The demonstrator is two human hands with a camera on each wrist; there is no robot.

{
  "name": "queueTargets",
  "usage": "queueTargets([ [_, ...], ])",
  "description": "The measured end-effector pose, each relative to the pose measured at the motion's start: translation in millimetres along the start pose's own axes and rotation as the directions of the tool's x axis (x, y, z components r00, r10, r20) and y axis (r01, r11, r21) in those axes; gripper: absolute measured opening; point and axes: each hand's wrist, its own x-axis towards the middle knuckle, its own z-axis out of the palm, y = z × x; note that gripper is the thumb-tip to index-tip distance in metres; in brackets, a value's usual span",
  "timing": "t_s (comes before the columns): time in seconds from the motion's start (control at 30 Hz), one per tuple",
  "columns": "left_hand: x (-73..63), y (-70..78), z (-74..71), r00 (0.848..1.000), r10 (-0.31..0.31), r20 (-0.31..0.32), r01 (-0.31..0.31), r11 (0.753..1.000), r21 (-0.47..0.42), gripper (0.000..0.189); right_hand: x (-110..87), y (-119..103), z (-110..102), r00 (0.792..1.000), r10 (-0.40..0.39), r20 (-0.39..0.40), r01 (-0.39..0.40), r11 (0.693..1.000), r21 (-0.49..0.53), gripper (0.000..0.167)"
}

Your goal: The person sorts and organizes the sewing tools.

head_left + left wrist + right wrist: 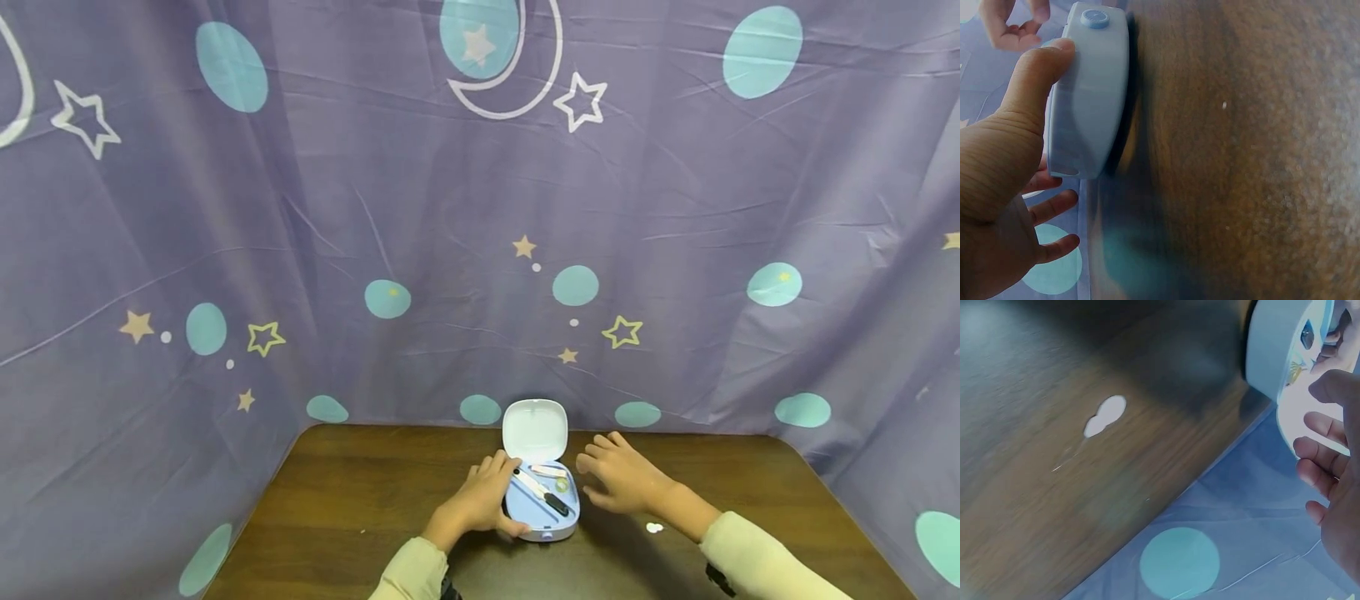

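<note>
A light-blue case (pixel 542 533) sits on the table with its white lid (pixel 535 430) raised at the back. My left hand (pixel 483 498) grips the case along its left side; in the left wrist view the thumb (pixel 1054 62) lies over the front edge near a round blue button (pixel 1095 18). Inside, a slim white tool with a black end (pixel 555 503) lies diagonally. Behind it are a pale flat strip (pixel 548 472) and a small yellow-green round piece (pixel 562 484). To the right of the case my right hand (pixel 622 477) hovers with loosely bent fingers, holding nothing.
On the brown wooden table (pixel 360 500), right of the case, lies a small white double-lobed piece (pixel 1105 416) with a thin wire-like tip, close to my right forearm. A purple patterned curtain (pixel 465 350) hangs along the table's back and side edges.
</note>
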Motion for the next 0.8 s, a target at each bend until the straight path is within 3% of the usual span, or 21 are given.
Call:
queueTargets([
  [0.3,0.9,-2.5,2.0,1.0,0.01,-0.016,-0.01,1.0,0.009,0.102,-33.9,12.6,-9.1,0.999,-0.008,0.048,0.008,1.0,-0.017,0.036],
  [0.53,4.8,-3.1,3.4,1.0,0.014,-0.004,-0.014,1.0,-0.012,0.103,-58.9,19.9,-18.4,0.985,0.028,0.171,-0.026,1.0,-0.018,0.034],
  [0.63,3.7,-4.4,2.7,1.0,0.019,-0.01,-0.019,1.0,-0.016,0.102,-63.3,19.9,-19.6,0.971,0.048,0.234,-0.049,0.999,-0.001,0.036],
  [0.8,5.1,-4.4,3.4,0.999,0.039,-0.028,-0.04,0.999,-0.03,0.101,-71.0,19.7,-18.5,0.929,0.099,0.357,-0.117,0.993,0.028,0.038],
])
